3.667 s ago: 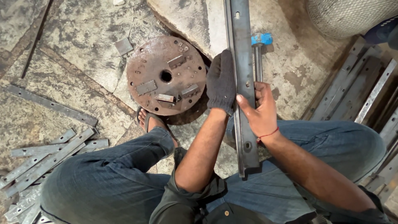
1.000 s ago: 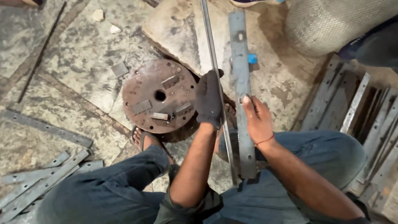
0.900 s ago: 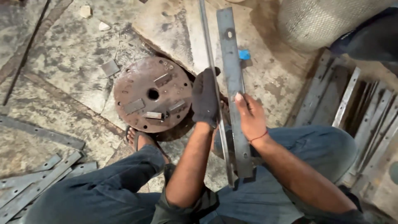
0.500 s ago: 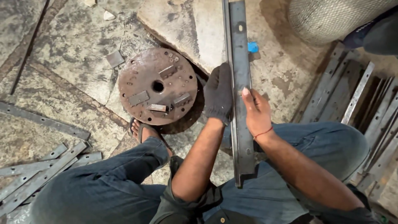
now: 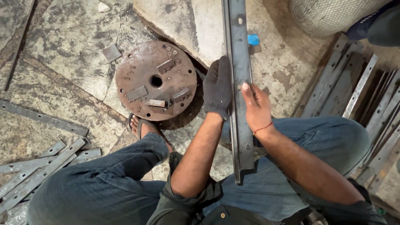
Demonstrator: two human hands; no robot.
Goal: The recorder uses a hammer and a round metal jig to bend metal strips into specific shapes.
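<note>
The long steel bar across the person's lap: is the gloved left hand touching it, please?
Touching. The head view shows the gloved left hand pressed against the left edge of the steel bar, with no gap visible between them.

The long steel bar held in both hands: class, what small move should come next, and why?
Probably slide the steel bar toward the lap: the gloved left hand and bare right hand clasp it mid-length, and most of it reaches away over the stone floor.
</note>
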